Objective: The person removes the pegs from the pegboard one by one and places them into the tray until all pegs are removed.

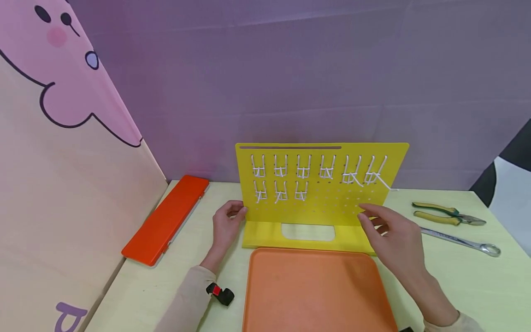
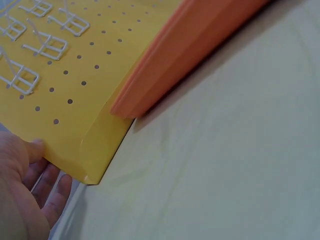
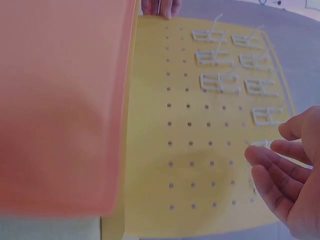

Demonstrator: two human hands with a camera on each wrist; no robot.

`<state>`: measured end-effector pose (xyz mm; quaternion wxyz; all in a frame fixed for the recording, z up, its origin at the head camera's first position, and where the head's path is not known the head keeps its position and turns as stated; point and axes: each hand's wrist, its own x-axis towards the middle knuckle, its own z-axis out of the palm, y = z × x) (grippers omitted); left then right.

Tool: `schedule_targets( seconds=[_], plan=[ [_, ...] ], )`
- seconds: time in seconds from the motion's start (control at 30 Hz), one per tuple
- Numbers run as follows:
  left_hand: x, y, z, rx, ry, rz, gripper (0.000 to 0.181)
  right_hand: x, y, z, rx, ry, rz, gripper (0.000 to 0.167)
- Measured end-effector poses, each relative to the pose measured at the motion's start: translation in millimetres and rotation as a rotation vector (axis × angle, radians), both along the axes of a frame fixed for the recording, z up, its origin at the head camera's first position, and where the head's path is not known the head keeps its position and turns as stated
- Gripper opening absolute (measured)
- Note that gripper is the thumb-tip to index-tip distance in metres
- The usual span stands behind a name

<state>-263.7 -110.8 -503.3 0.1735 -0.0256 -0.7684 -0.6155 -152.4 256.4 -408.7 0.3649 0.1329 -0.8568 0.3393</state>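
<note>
A yellow pegboard (image 1: 332,203) stands upright on its flat base behind an orange tray (image 1: 315,290). White wire hooks (image 1: 303,171) hang on it in two rows, the upper one running across nearly the full width. My left hand (image 1: 227,222) grips the board's left edge; the left wrist view shows the thumb on the front face and the other fingers (image 2: 57,200) at or behind the edge. In front of the board's right part is my right hand (image 1: 394,235), its fingers loosely bent, thumb and forefinger apart, nothing between them. It partly covers hooks in the right wrist view.
A flat red case (image 1: 168,219) lies to the left of the board. On the right side of the table are pliers with yellow-green handles (image 1: 448,213) and a metal wrench (image 1: 460,240). A purple-grey cloth wall (image 1: 311,83) rises behind the table.
</note>
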Motion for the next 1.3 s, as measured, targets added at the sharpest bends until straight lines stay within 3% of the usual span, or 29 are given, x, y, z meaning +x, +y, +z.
schedule_targets(
  seconds=[0.23,0.6,0.87,1.03,1.3],
  plan=[
    [-0.9,1.1,-4.6,0.056,-0.004,0.009,0.013,-8.6,-25.0,3.1,0.061,-0.016,0.042,0.030],
    [-4.6,-2.8,-13.8,0.142,0.025,0.004,0.018,-22.7,-58.1,0.8,0.026,-0.088,0.101,0.027],
    [-3.3,-4.1,-13.9,0.178,0.014,-0.007,0.017,-33.2,-73.6,-0.5,-0.124,-0.196,0.153,0.030],
    [-3.6,-3.6,-15.4,0.166,0.005,-0.009,0.016,-37.6,-81.3,-1.0,-0.284,-0.321,0.235,0.031],
    [-0.7,-3.2,-14.3,0.149,-0.010,-0.016,0.015,-45.7,-92.8,-3.7,-0.413,-0.441,0.330,0.028]
  ],
)
